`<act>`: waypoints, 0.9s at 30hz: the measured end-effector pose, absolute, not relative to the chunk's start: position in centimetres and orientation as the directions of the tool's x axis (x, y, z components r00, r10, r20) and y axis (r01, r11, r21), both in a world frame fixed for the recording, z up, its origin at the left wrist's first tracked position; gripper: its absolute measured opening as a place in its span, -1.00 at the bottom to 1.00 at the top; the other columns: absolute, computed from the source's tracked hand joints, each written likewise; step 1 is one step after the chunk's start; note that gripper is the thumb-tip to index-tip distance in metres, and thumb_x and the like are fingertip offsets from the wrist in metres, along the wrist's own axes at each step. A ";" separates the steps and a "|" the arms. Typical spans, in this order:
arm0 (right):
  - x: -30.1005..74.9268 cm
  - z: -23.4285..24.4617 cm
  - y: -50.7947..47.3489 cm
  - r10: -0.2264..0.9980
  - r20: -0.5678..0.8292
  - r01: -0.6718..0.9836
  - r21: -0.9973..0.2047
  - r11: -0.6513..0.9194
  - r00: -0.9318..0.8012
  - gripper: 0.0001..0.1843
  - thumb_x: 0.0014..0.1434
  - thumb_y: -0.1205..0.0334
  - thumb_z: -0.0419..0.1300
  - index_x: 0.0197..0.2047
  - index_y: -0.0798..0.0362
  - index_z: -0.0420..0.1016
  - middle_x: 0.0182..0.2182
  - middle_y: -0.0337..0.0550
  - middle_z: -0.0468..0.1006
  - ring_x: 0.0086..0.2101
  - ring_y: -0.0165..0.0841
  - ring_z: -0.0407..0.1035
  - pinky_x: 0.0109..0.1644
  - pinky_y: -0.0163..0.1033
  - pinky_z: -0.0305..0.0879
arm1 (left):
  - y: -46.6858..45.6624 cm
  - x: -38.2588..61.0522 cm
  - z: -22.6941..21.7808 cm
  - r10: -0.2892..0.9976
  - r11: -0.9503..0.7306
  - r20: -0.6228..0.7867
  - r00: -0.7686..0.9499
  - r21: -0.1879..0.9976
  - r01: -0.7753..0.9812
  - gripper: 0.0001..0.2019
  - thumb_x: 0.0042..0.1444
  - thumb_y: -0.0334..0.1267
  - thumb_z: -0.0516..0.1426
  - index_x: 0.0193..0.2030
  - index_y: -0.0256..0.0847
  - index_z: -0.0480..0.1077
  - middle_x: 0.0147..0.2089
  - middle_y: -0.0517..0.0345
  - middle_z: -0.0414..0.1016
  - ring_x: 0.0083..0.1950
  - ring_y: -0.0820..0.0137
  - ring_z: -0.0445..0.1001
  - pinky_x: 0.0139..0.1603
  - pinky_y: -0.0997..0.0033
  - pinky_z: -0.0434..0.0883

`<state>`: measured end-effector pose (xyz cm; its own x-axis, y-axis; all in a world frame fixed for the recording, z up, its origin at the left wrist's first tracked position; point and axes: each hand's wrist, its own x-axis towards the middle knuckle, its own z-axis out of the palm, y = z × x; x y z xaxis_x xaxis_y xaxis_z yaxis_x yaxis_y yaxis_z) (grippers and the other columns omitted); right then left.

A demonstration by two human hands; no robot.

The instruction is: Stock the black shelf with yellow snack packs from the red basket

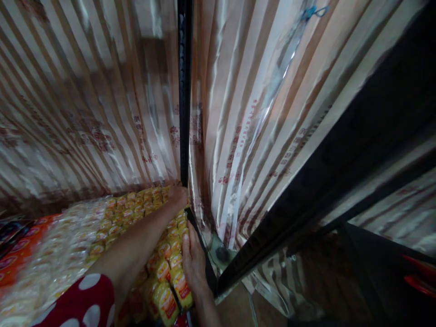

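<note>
Our landmark is the upright black post (184, 91), its face lined with slots. To the left of the post we see pleated, striped sheeting (85, 77) in cream and brown, carrying reddish print; to its right, more glossy sheeting (231, 68) hangs in folds, with a blue tie (312, 12) high up. From near the post's foot a black shelf edge (206, 263) runs towards us. Farther right of the post, a broad black beam (327, 159) slants across our view, and below and right of the post we make out brownish floor (265, 313). The light is dim, glinting along the folds.
</note>
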<state>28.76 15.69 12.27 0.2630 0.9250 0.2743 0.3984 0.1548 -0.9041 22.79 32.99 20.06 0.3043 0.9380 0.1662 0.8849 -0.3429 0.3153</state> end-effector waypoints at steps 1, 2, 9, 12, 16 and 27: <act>28.8 12.2 15.7 0.929 0.259 0.389 -0.910 0.143 0.263 -0.48 0.29 0.05 -0.13 0.25 0.05 0.16 0.18 -0.06 0.29 0.17 -0.28 0.16 0.23 -0.11 0.14 | 33.0 22.8 20.1 0.940 -0.336 0.167 0.298 0.290 0.896 -0.84 -0.12 -0.46 0.10 -0.39 -0.27 0.49 -0.15 -0.10 0.49 0.10 0.08 0.27 0.13 0.08 0.17; 28.8 12.2 15.6 0.932 0.246 0.378 -0.916 0.135 0.264 -0.46 0.29 0.04 -0.12 0.27 0.04 0.12 0.19 -0.06 0.26 0.19 -0.28 0.13 0.24 -0.10 0.12 | 32.9 22.7 20.1 0.942 -0.327 0.166 0.292 0.255 0.910 -0.84 -0.12 -0.46 0.10 -0.38 -0.29 0.49 -0.13 -0.13 0.48 0.10 0.07 0.27 0.12 0.09 0.17; 29.1 11.5 14.7 0.920 0.271 0.347 -0.923 0.165 0.285 -0.46 0.28 0.08 -0.10 0.29 0.00 0.05 0.25 -0.09 0.15 0.24 -0.30 0.01 0.30 -0.06 0.00 | 32.1 22.3 21.4 0.929 -0.340 0.201 0.310 0.141 0.930 -0.75 -0.04 -0.28 0.13 -0.19 -0.27 0.47 -0.09 -0.11 0.47 0.09 0.11 0.28 0.09 0.19 0.23; 29.6 11.9 14.5 0.920 0.259 0.334 -0.930 0.155 0.293 -0.47 0.29 0.07 -0.11 0.29 0.01 0.07 0.26 -0.10 0.13 0.24 -0.31 0.00 0.30 -0.05 -0.02 | 30.2 21.8 22.3 0.892 -0.405 0.298 0.340 0.193 0.894 -0.73 0.06 -0.26 0.06 -0.14 -0.29 0.45 -0.06 -0.06 0.46 0.09 0.20 0.29 0.12 0.28 0.24; 30.0 12.9 13.2 0.924 0.309 0.363 -0.907 0.214 0.226 -0.47 0.30 0.10 -0.13 0.29 0.03 0.05 0.27 -0.08 0.11 0.24 -0.32 -0.01 0.30 -0.05 -0.01 | 24.4 19.3 23.3 0.870 -0.447 0.373 0.322 0.324 0.834 -0.76 0.13 -0.36 -0.02 -0.21 -0.21 0.46 -0.14 0.08 0.48 -0.02 0.33 0.36 0.08 0.35 0.28; 27.2 12.1 3.0 0.833 0.543 0.781 -0.564 0.268 0.106 -0.59 0.17 0.07 0.13 0.08 -0.04 0.36 -0.20 -0.02 0.46 -0.18 -0.21 0.34 -0.12 -0.08 0.35 | 3.4 11.0 17.7 0.931 -0.366 0.228 0.286 0.592 0.718 -0.79 0.16 -0.30 -0.02 -0.17 -0.11 0.42 -0.21 0.09 0.47 -0.18 0.38 0.48 -0.16 0.43 0.46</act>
